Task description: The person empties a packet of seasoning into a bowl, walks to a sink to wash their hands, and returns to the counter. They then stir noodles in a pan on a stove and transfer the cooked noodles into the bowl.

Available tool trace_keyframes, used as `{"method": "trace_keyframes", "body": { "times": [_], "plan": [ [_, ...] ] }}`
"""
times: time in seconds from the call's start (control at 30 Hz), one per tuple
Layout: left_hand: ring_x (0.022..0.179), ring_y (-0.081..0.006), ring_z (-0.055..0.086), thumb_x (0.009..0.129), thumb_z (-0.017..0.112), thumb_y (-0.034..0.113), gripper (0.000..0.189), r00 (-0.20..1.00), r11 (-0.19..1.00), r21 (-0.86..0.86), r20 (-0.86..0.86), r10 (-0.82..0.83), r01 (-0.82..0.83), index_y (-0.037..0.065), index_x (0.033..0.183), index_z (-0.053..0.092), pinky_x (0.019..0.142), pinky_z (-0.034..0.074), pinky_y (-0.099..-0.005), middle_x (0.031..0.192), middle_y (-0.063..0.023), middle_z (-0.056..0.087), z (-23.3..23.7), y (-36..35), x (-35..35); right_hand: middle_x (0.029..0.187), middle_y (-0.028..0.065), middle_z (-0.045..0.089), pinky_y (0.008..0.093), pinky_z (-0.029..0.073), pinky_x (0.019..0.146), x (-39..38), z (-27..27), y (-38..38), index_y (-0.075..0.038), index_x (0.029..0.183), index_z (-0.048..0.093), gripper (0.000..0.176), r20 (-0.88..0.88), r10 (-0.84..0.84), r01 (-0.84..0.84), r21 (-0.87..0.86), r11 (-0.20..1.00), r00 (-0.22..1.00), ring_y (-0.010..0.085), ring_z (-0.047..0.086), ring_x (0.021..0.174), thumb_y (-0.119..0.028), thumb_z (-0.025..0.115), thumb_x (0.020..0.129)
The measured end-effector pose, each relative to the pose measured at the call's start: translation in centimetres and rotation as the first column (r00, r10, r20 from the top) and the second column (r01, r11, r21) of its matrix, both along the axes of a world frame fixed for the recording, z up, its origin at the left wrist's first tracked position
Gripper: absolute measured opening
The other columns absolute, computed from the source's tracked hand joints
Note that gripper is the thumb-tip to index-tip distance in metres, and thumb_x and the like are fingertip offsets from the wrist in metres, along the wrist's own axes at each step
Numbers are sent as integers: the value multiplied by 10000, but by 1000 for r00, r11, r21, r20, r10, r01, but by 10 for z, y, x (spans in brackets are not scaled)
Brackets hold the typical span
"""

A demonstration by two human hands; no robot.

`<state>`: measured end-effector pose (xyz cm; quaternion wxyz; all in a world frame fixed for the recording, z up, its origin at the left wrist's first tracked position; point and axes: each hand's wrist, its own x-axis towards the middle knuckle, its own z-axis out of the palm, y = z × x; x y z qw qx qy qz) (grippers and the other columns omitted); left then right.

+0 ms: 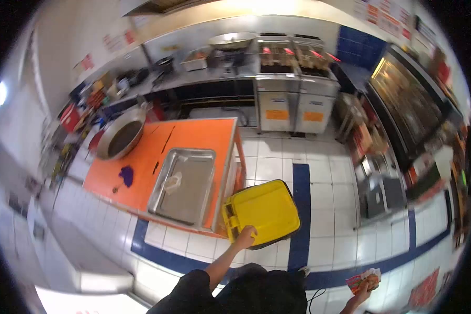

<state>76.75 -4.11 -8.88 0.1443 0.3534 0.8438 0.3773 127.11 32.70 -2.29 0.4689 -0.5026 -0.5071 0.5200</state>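
Note:
My left hand (246,238) is closed at the near edge of a yellow bin lid (269,206), its fingers bent over the rim. The lid sits on a dark bin beside the orange table. Out to the lower right, my right hand (362,294) grips a crumpled red-and-white wrapper (357,282); its contents are too blurred to name. On the orange table (157,136) lies a shallow steel tray (206,196) with a pale scrap (171,183) in it.
A large metal bowl (132,116) and a purple cloth (126,175) rest on the table's left part. Fryers (277,99) and a steel counter line the back wall. A glass-fronted cabinet (408,94) stands right, above a grey box (384,196).

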Motion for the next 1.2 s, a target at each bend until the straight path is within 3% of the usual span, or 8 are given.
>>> {"method": "trace_keyframes", "body": {
  "times": [0.17,0.2,0.23,0.33,0.5,0.9,1.07,1.2],
  "plan": [
    [734,-350,635,765,614,177,166,911,907,90,22,412,-412,42,851,655,694,519,-425,779,-178,651,-41,-31,87,1073,67,594,291,479,781,-179,91,110,9,1170,549,373,-80,521,-526,-66,848,850,160,573,940,-196,617,865],
    [795,-350,647,768,646,308,280,857,872,-284,223,464,-398,63,902,667,709,520,-421,867,-177,671,-62,-53,116,1043,50,588,296,467,785,-208,94,122,-3,1141,550,348,-97,548,-552,-19,834,831,149,561,917,-176,630,850],
    [765,-325,656,789,620,470,348,981,762,-619,-134,140,-193,172,958,686,690,525,-406,839,-143,676,-63,-61,149,1013,34,582,301,455,790,-239,99,136,-14,1112,550,325,-111,580,-580,36,814,807,138,548,894,-156,643,835],
    [700,-339,664,750,544,689,496,981,687,-724,80,176,-64,279,983,697,659,538,-437,838,-110,686,-130,-97,212,1022,35,589,283,448,813,-313,120,163,-20,1129,551,322,-108,674,-670,77,738,731,141,560,918,-150,648,851],
    [1079,-361,581,697,599,705,750,404,415,-753,216,889,-510,25,1004,674,893,473,-459,1114,-210,630,-100,-47,256,1099,91,572,316,461,791,-390,139,175,-20,1267,452,494,-172,725,-732,30,681,667,179,569,934,-231,644,864],
    [1196,-370,446,664,802,424,665,-4,34,-277,134,991,-960,-3,1126,584,1008,395,-425,1198,-231,524,-54,88,243,918,52,567,353,473,645,-560,-31,230,-53,1134,543,346,-164,780,-766,-393,509,603,191,555,749,-219,646,849],
    [1099,-381,538,689,769,412,631,-501,-318,-556,212,839,-768,-27,1110,601,949,427,-434,1103,-262,597,-61,144,340,913,35,553,366,515,641,-679,-63,222,-129,1035,546,231,-427,899,-921,-382,-81,98,193,583,791,-259,630,865],
    [1116,-384,535,701,761,385,617,-774,-453,-690,252,581,-564,-26,1135,607,944,430,-434,1147,-259,587,-71,204,389,992,52,572,411,527,732,-755,-59,173,-129,996,517,227,-322,947,-927,-351,-135,-15,197,591,847,-328,576,903]
  ]
}}
